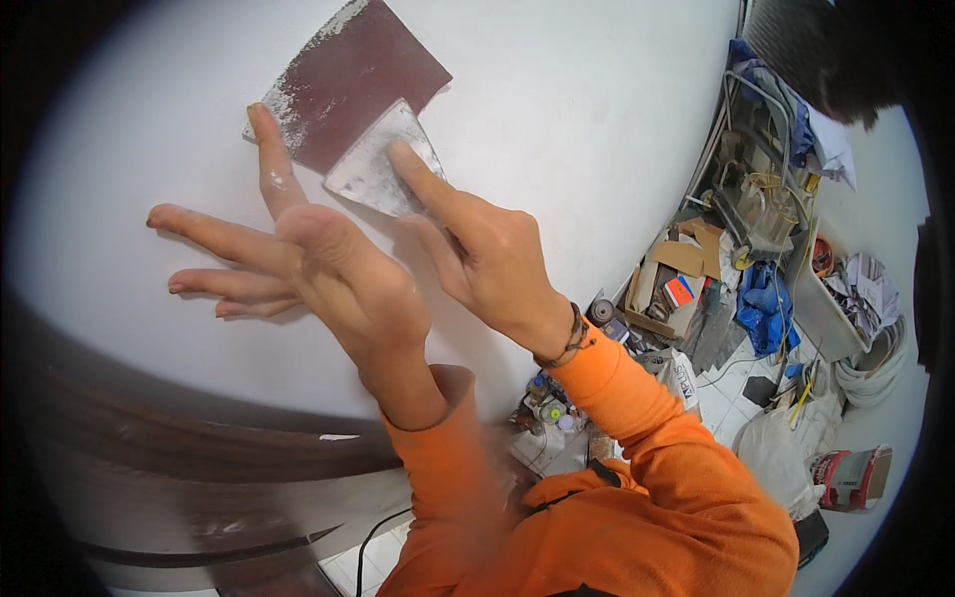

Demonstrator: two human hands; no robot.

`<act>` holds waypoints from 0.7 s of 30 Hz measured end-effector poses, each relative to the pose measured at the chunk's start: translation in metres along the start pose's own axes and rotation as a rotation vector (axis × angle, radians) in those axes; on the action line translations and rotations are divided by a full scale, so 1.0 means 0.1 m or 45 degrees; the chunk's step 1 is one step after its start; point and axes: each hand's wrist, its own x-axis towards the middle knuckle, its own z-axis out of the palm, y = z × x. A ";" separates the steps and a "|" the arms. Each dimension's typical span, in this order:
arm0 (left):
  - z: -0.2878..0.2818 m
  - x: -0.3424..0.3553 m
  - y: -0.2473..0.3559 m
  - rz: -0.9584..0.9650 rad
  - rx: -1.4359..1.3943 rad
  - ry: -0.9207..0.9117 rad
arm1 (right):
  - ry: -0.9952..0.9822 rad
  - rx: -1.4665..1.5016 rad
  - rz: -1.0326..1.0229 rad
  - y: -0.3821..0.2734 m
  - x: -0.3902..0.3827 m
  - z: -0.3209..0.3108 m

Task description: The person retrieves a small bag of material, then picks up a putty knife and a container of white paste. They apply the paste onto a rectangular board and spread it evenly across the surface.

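Note:
A dark red sheet (pixel 363 80) that looks like sandpaper lies against a broad white surface (pixel 557 90), white residue along its left edge. My left hand (pixel 338 259) is spread wide with nothing in it. Its index fingertip is at the sheet's lower left corner; whether it presses there I cannot tell. My right hand (pixel 487 249) grips a putty knife (pixel 373 169), whose whitish, smeared blade overlaps the lower right part of the sheet. The right index finger lies along the blade; the handle is hidden in the hand.
Right of the white surface, a cardboard box (pixel 686 261), a blue plastic bag (pixel 764 308), a grey bin (pixel 831 303) and a bucket (pixel 851 478) clutter the tiled floor. A metal frame (pixel 731 119) stands behind them. Dark brown panelling (pixel 199 448) runs along the lower left.

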 end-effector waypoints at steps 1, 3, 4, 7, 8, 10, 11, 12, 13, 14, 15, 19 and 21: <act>0.01 0.00 -0.03 -0.006 0.004 0.003 | -0.008 -0.024 -0.010 -0.03 0.05 0.00; 0.03 0.05 -0.03 -0.020 -0.005 0.028 | -0.060 -0.082 0.109 -0.10 0.31 -0.06; 0.05 0.06 -0.03 -0.025 -0.018 0.029 | -0.004 -0.059 0.066 -0.08 0.30 -0.04; 0.06 0.02 -0.04 -0.039 -0.029 0.013 | 0.085 0.026 -0.045 0.05 0.08 0.13; 0.06 0.01 -0.04 -0.041 -0.039 0.020 | 0.066 0.027 -0.064 0.10 -0.03 0.10; 0.06 -0.05 -0.05 -0.079 -0.018 -0.015 | 0.029 0.000 -0.020 0.00 0.08 0.02; 0.05 -0.05 -0.02 -0.100 0.009 -0.032 | 0.018 -0.026 0.029 -0.03 0.29 0.00; 0.05 -0.03 -0.02 -0.105 0.014 -0.020 | 0.014 -0.051 0.051 -0.09 0.48 -0.02; 0.05 -0.02 -0.01 -0.110 0.017 -0.017 | -0.003 -0.003 0.076 -0.09 0.40 -0.01; 0.07 -0.04 -0.04 -0.102 0.009 -0.010 | -0.020 0.046 0.101 -0.08 0.19 0.01; 0.08 -0.03 -0.05 -0.090 -0.001 0.008 | -0.033 0.095 0.120 -0.04 -0.02 0.04; 0.04 0.00 0.02 -0.035 0.000 0.021 | 0.016 0.054 0.097 -0.07 0.20 -0.05; 0.02 0.02 0.03 -0.050 -0.023 0.021 | -0.078 -0.021 0.178 -0.14 0.30 -0.13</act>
